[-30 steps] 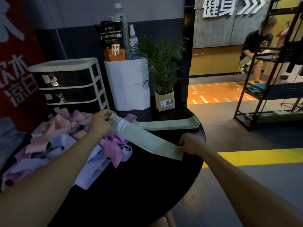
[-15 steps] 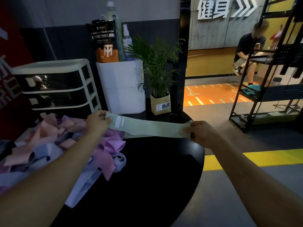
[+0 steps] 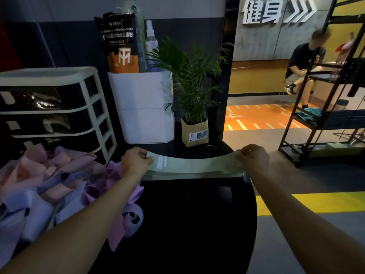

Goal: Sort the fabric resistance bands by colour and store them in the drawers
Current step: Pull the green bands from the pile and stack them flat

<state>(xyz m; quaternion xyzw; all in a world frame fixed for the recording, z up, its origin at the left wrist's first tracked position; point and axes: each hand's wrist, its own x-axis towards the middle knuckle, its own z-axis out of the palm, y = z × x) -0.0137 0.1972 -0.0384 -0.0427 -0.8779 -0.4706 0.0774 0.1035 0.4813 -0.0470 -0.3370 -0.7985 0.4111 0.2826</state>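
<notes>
A pale green fabric band (image 3: 194, 165) is stretched flat between my hands over the far part of the round black table (image 3: 189, 224). My left hand (image 3: 135, 162) pinches its left end, by a small white label. My right hand (image 3: 253, 158) pinches the right end at the table's edge. More green bands lie stacked right under it. A loose heap of pink, purple and lilac bands (image 3: 49, 186) covers the table's left side. The cream drawer unit (image 3: 53, 113) with dark drawers stands behind the heap, its drawers closed.
A white box (image 3: 144, 107) holding a pouch and bottles stands at the back, next to a potted plant (image 3: 194, 133). A black metal rack (image 3: 324, 119) stands on the right. A person sits on the far side of the room.
My hands have carried the green band from the table's middle to the back and laid it level over the green stack. My right hand swung forward and up to the table's right edge.
</notes>
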